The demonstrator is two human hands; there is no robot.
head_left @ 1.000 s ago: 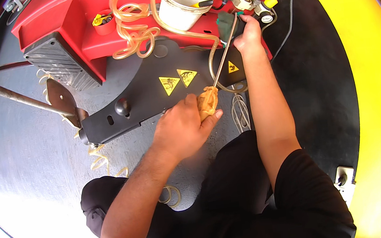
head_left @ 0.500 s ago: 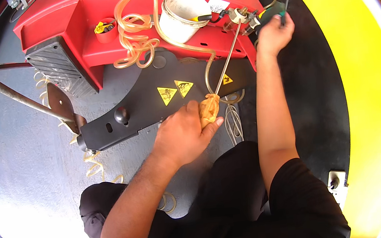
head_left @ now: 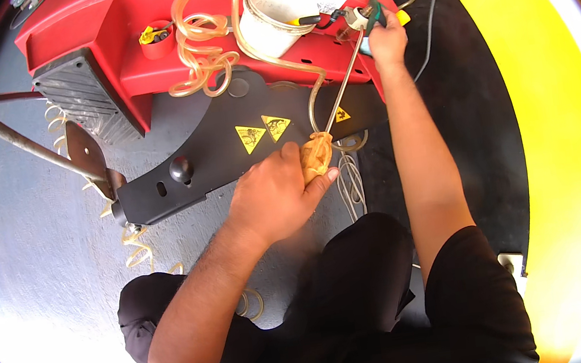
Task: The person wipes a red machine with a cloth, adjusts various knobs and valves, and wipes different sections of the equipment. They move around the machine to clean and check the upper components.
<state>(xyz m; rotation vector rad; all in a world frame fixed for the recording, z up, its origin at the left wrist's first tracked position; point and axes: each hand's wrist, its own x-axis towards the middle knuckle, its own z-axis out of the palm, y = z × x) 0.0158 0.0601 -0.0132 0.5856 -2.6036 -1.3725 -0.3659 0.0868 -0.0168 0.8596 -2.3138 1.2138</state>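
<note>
My left hand [head_left: 274, 194] is closed round the crumpled-looking amber handle [head_left: 316, 156] of what looks like a long screwdriver. Its thin metal shaft [head_left: 345, 80] slants up to the valve fittings [head_left: 355, 18] on the red machine body. Up beside those fittings, my right hand [head_left: 388, 42] is closed on a dark green hand tool [head_left: 374, 11]. My fingers cover much of that tool, so its exact kind is unclear. Clear amber hose [head_left: 316, 98] runs down close to the amber handle.
A white bucket [head_left: 260, 36] and a small red cup [head_left: 158, 47] stand on the red machine body [head_left: 86, 25]. Coiled amber hose [head_left: 200, 65] hangs before it. A black metal arm [head_left: 215, 154] with yellow warning stickers lies below. A black cable [head_left: 431, 26] hangs at right.
My right hand has moved left with the dark green tool, from beside the hanging cable to the valve fittings. My left hand keeps its hold on the amber handle, nearly unmoved.
</note>
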